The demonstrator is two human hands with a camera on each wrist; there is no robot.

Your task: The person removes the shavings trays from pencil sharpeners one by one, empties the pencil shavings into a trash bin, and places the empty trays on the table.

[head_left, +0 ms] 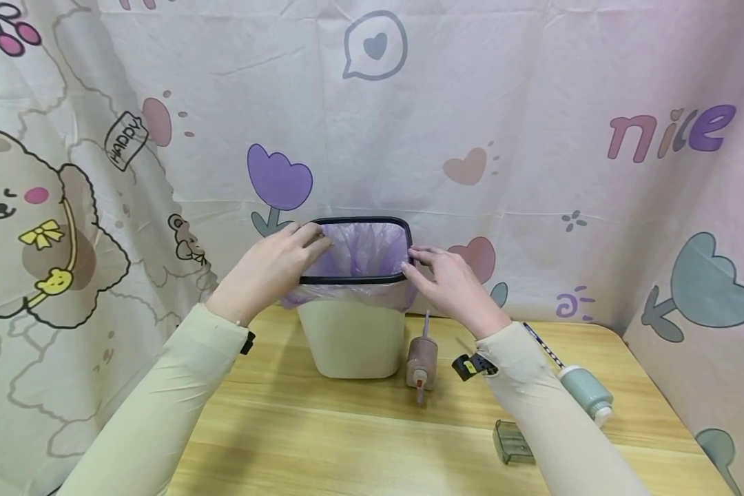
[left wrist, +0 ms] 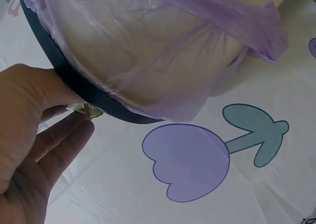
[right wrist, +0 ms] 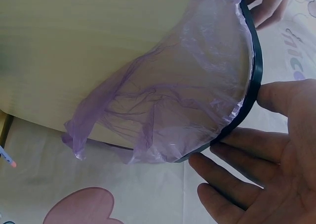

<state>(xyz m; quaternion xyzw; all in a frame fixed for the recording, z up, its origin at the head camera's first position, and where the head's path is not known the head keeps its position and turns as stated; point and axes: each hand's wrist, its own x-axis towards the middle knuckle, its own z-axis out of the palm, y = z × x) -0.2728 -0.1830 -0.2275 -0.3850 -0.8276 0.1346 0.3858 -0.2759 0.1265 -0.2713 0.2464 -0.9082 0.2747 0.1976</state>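
Note:
A cream trash bin (head_left: 352, 337) stands on the table, lined with a thin purple trash bag (head_left: 368, 248) whose edge is folded outside. Around the bin's mouth runs a black rim ring (head_left: 352, 280). My left hand (head_left: 279, 258) rests over the ring's left side; in the left wrist view the thumb meets it and the other fingers (left wrist: 69, 142) extend loosely. A small shiny greenish thing (left wrist: 85, 109) shows by those fingertips, too hidden to name. On the ring's right side, my right hand (head_left: 449, 282) touches with thumb and fingertips, its fingers (right wrist: 232, 174) spread and nearly straight.
Right of the bin lies a brownish-pink bottle (head_left: 422, 355) with a stick-like item behind it. Farther right are a pale green bottle (head_left: 585, 389), a dotted pencil (head_left: 544, 346) and a small grey transparent box (head_left: 512, 444) partly behind my right sleeve. A printed curtain (head_left: 533, 69) hangs behind the table.

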